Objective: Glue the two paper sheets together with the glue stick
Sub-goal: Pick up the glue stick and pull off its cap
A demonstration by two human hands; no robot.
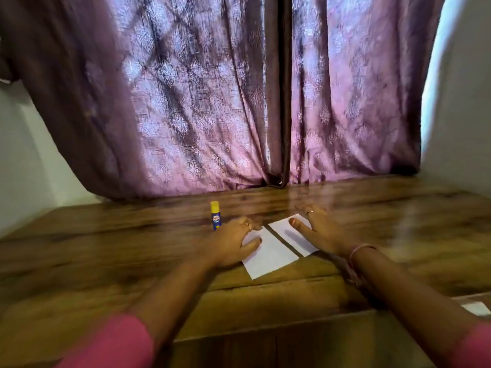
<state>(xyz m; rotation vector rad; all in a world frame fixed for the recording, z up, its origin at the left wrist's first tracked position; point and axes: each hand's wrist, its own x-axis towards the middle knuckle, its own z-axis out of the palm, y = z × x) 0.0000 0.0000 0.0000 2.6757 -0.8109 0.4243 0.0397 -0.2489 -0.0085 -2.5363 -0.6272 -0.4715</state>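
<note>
My left hand point(230, 241) and right hand point(317, 229) lie spread flat on the two paper sheets point(268, 252); lifting carelessly toward the glue stick point(215, 215) could skew them.

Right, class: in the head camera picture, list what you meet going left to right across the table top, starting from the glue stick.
glue stick → left hand → left paper sheet → right paper sheet → right hand
</note>
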